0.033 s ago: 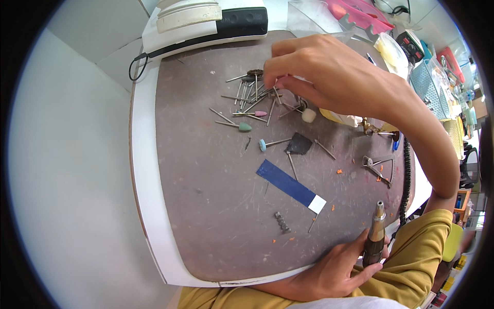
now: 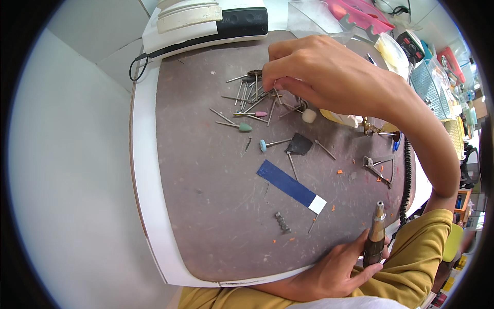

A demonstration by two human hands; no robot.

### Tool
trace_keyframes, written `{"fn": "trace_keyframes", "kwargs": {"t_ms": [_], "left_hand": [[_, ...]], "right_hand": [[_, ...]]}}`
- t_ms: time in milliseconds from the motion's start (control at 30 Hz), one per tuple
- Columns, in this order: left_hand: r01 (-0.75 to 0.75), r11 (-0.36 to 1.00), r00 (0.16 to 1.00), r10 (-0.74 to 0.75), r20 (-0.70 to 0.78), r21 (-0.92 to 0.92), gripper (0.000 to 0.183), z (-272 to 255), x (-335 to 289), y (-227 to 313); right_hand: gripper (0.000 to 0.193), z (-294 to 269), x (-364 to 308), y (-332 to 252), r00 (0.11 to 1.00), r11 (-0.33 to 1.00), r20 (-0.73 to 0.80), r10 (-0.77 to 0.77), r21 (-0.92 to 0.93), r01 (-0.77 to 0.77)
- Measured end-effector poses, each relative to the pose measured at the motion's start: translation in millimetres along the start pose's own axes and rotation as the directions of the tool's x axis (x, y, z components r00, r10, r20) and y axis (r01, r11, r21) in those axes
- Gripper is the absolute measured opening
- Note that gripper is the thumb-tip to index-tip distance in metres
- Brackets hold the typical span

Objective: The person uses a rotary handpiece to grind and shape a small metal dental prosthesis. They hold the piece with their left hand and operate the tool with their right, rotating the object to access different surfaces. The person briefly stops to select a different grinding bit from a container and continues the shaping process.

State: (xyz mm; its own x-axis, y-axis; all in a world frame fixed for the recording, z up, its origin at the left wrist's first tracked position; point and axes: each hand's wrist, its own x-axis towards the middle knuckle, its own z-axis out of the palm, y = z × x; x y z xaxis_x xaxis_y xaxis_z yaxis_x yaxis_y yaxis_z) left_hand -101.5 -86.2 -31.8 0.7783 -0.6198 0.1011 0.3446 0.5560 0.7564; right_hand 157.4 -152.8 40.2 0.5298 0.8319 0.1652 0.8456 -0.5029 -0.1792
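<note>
My left hand [image 2: 332, 273], low on the right, is wrapped round a metal rotary handpiece [image 2: 376, 234] with its tip pointing up. My right hand [image 2: 329, 74] reaches from the right over a loose pile of burs [image 2: 248, 95] with thin metal shanks. Its fingertips are pinched together at the pile's right edge; whether a shank there is held or just lies behind, I cannot make out. Around the pile lie a green pointed bur [image 2: 244, 127], a pink one [image 2: 261, 114] and a cream felt tip [image 2: 309, 116].
A blue strip [image 2: 285, 182] with a white end lies mid-table, near a light-blue wheel bur [image 2: 263, 146] and a black square piece [image 2: 299, 143]. A metal caliper gauge [image 2: 378, 170] and orange crumbs are at right. A coiled black cord [image 2: 406, 180] runs along the right edge.
My right hand's fingers have shifted very slightly left at the pile. My left hand and the handpiece have not moved.
</note>
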Motion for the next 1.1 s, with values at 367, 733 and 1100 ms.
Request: {"fn": "trace_keyframes", "kwargs": {"t_ms": [367, 733, 1100], "left_hand": [[-0.039, 0.999, 0.999, 0.039, -0.005, -0.01, 0.049, 0.4, -0.4, -3.5], [0.001, 0.999, 1.0, -0.001, 0.008, -0.037, 0.047, -2.3, 1.8, 6.7], [0.165, 0.981, 0.986, -0.167, 0.01, 0.103, 0.039, -6.6, 2.8, 25.4]], "right_hand": [[0.017, 7.4, 18.4, 6.8, 0.999, 0.998, 0.036, 0.008, -0.055, -0.006], [0.017, 6.9, 24.9, 0.2, 0.992, 0.997, 0.114, 0.057, -0.06, -0.051], [0.015, -5.4, 20.4, -9.1, 0.986, 0.985, 0.132, 0.1, -0.152, -0.08]]}}
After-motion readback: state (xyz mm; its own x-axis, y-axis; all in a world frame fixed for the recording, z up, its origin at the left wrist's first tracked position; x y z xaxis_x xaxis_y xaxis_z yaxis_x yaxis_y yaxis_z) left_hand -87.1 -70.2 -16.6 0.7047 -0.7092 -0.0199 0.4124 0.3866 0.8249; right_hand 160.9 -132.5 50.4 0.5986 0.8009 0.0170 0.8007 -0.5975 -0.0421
